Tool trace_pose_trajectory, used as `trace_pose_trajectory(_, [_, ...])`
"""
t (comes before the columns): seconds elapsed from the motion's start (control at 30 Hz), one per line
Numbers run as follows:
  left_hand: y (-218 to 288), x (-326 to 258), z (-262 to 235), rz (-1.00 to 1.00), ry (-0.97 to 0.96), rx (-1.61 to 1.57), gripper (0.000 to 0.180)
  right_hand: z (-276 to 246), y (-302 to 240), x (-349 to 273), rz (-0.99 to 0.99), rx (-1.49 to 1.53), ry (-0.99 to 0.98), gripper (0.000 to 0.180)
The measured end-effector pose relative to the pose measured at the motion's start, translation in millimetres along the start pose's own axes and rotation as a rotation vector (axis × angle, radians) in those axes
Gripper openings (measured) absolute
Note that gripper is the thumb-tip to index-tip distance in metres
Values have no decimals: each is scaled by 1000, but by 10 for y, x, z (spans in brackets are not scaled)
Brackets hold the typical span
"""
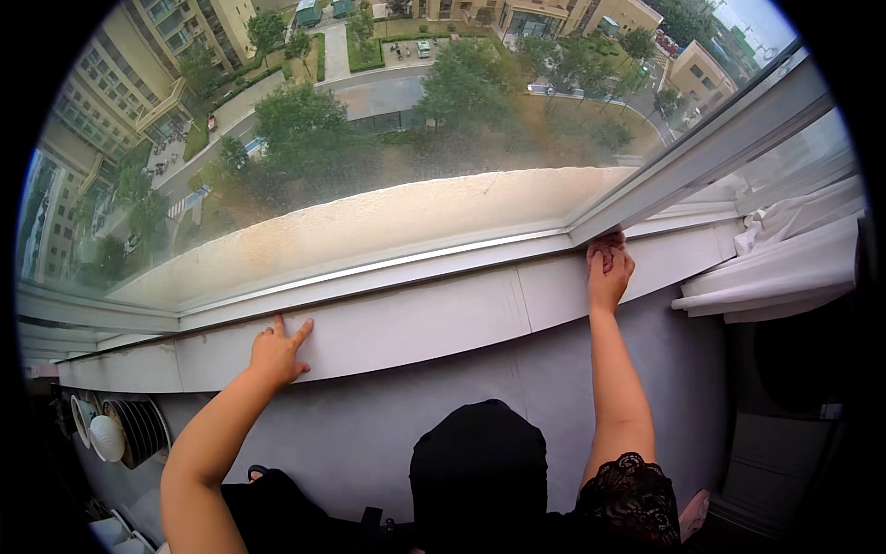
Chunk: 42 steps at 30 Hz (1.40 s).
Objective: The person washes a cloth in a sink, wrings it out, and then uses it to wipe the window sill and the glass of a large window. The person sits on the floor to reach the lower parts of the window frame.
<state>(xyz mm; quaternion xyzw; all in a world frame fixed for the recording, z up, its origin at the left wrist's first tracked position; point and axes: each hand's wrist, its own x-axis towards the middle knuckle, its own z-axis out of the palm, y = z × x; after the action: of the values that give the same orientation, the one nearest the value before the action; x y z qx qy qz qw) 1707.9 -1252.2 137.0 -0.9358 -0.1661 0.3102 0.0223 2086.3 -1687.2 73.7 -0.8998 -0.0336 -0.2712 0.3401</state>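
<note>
My left hand (277, 353) rests on the pale window sill (406, 319) with its fingers spread, holding nothing. Farther right, my right hand (609, 277) is closed round a crumpled reddish-pink cloth (606, 242). That cloth is pressed where the sill meets the lower window frame (388, 272), close below the upright frame bar (683, 152). Most of the cloth is hidden by my fingers and the frame. Behind the frame stands the large window pane (369, 166), hazy in its lower part.
A white curtain (784, 263) hangs bunched at the right end of the sill. On the left, a rack with dark slats (138, 429) and a white rounded object (106, 438) stand below the sill. Grey floor (369, 434) lies under my arms. Outside are trees and buildings.
</note>
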Motion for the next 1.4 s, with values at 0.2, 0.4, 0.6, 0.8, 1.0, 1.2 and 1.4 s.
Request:
trace_pose_trajectory(0.2, [-547, -346, 181, 259, -71, -121, 73, 505, -1621, -1247, -138, 0, -360, 32])
trace_pose_trajectory(0.4, [-1496, -1143, 397, 238, -168, -212, 61, 548, -2904, -2377, -422, -31, -726, 64])
trace_pose_trajectory(0.6, [-2537, -1645, 1430, 160, 211, -529, 55, 668, -4314, -3240, -423, -193, -1129, 58])
trace_pose_trajectory(0.8, [-2975, -1846, 2048, 40, 565, -978, 40, 866, -5501, -4374, -670, -27, -1225, 66])
trace_pose_trajectory(1.0, [-3371, -1808, 2350, -246, 1118, -954, 36, 995, -6379, -5521, -1060, -49, -1186, 49])
trace_pose_trajectory(1.2, [-3559, -1836, 2261, -41, 1223, -900, 48, 932, -6381, -5366, -1394, 247, -1580, 61])
trace_pose_trajectory(1.4, [-3233, -1479, 2253, 26, 1006, -585, 51, 894, -6305, -4543, -1409, 362, -1620, 34])
